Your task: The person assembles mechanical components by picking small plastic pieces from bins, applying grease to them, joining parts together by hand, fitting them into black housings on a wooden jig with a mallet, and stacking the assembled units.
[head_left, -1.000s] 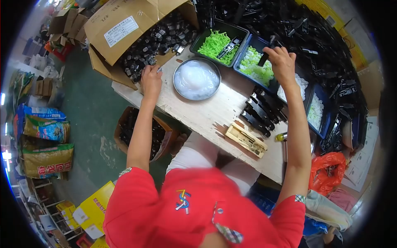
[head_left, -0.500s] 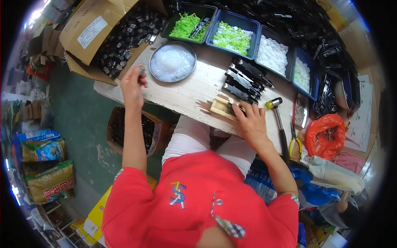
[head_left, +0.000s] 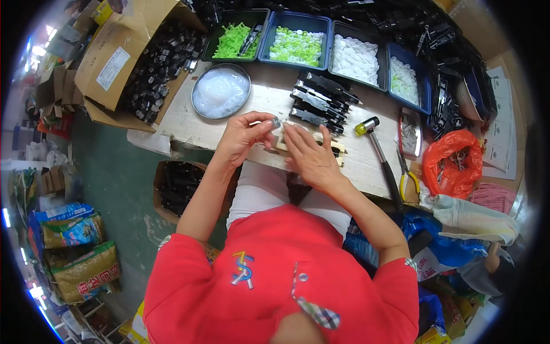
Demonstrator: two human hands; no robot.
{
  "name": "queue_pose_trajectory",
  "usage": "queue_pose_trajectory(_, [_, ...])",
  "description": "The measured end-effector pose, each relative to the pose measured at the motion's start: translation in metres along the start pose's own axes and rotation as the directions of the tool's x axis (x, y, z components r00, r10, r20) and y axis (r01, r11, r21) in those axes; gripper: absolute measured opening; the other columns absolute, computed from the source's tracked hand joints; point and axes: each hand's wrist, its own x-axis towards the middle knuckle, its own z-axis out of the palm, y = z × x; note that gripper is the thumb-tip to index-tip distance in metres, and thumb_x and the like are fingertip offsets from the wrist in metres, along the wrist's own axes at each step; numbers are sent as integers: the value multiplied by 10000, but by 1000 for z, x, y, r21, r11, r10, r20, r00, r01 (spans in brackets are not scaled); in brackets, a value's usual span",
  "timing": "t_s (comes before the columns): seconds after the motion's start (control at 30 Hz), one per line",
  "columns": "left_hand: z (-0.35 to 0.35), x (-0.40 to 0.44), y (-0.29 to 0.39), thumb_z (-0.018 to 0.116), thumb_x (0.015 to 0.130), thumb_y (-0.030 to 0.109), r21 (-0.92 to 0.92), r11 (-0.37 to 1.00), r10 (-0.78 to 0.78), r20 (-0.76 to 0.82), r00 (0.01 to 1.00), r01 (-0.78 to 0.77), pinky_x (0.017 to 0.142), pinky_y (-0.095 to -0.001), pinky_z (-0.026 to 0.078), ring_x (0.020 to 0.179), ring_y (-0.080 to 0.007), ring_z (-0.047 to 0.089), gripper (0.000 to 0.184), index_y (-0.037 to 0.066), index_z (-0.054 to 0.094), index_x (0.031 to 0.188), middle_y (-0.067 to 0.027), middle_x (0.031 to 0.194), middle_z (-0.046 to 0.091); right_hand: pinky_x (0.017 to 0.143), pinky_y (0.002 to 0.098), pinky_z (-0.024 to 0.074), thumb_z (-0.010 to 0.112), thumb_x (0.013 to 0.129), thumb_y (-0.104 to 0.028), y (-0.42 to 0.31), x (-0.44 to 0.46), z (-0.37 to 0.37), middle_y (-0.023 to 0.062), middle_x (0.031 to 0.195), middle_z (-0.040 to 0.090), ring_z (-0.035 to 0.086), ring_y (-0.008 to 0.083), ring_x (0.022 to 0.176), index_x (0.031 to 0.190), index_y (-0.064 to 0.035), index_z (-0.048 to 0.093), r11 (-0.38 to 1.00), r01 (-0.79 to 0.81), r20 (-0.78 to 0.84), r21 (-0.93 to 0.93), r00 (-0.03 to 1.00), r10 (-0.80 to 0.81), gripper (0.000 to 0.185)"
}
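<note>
Head view: your left hand (head_left: 238, 142), only lightly pinching a small grey piece (head_left: 276, 122) beside the cream oblong block (head_left: 281, 145), is risking a drop; right hand's (head_left: 314, 162) grip unclear.

Our pale workbench (head_left: 358, 163).
On it we see an open carton (head_left: 110, 69), a round dish (head_left: 221, 92), four bins (head_left: 380, 85), black parts (head_left: 318, 102), a hammer (head_left: 382, 161), pliers (head_left: 408, 176), a red bag (head_left: 438, 172) and, apparently, a half-hidden cream block (head_left: 281, 145).

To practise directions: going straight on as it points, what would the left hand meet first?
Probably the right hand, just beyond the small piece in the left hand; depth is unclear.
</note>
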Motion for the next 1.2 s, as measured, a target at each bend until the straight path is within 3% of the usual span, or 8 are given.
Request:
queue_pose_trajectory(0.1, [5, 4, -1, 619, 822, 55, 247, 968, 32, 44, 999, -41, 544, -237, 495, 661, -128, 593, 171, -41, 627, 964, -53, 838, 575, 950, 486, 300, 532, 858, -238, 9, 0, 0, 73, 1225, 505, 459, 226, 1113, 1091, -39, 546, 974, -54, -135, 220, 987, 85, 306])
queue_pose_trajectory(0.17, [13, 4, -4, 626, 812, 48, 421, 905, 53, 22, 998, -57, 538, -234, 488, 645, -123, 583, 151, -41, 636, 934, -44, 827, 540, 830, 386, 402, 521, 876, -165, 16, -3, 0, 97, 1048, 592, 527, 264, 935, 949, -13, 586, 650, -99, -272, 753, 853, 445, 181])
queue_pose_trajectory(0.43, [30, 18, -26, 679, 758, 48, 905, 250, 316, 259, 913, -344, 444, -220, 410, 552, -98, 523, 111, -42, 642, 811, -23, 714, 511, 733, 345, 394, 507, 886, -136, 16, -4, -2, 102, 892, 590, 517, 270, 803, 861, -7, 583, 663, -55, -314, 746, 849, 424, 152])
queue_pose_trajectory(0.47, [26, 18, -25, 679, 758, 48, 908, 253, 310, 251, 917, -334, 444, -220, 410, 552, -98, 523, 111, -42, 642, 811, -23, 714, 511, 729, 338, 385, 509, 885, -136, 16, -4, -1, 98, 886, 590, 517, 265, 798, 857, -11, 584, 672, -60, -310, 738, 855, 416, 149])
queue_pose_trajectory(0.53, [20, 24, -19, 699, 733, 47, 402, 910, -114, 8, 993, 101, 397, -208, 356, 475, -73, 474, 93, -15, 639, 767, -14, 609, 534, 726, 331, 377, 511, 884, -136, 15, -3, -2, 94, 880, 590, 516, 260, 794, 854, -14, 585, 683, -62, -310, 728, 859, 408, 146])
queue_pose_trajectory(0.97, [19, 38, -7, 732, 684, 37, 564, 805, -216, -11, 976, 185, 362, -194, 307, 408, -59, 423, 123, 11, 623, 734, -17, 560, 540, 771, 265, 432, 511, 891, -93, 53, -17, -28, 80, 927, 611, 560, 168, 862, 910, -7, 612, 651, -147, -282, 745, 815, 506, 133])
queue_pose_trajectory(1.07, [14, 44, -1, 751, 684, 75, 554, 803, -298, 54, 953, 220, 360, -195, 307, 415, -58, 428, 159, 24, 626, 766, -11, 576, 536, 745, 250, 422, 525, 886, -93, 105, -45, -64, 62, 915, 591, 543, 140, 836, 960, -23, 606, 692, -454, -246, 562, 707, 663, 130])
queue_pose_trajectory(1.2, [23, 63, 29, 749, 723, 193, 815, 568, 10, 133, 991, -115, 432, -209, 389, 553, -63, 502, 201, 43, 648, 812, -6, 670, 558, 711, 328, 453, 558, 831, -98, 173, -106, -79, 124, 904, 588, 570, 256, 811, 984, -8, 594, 656, -699, -121, 283, 653, 748, 181])
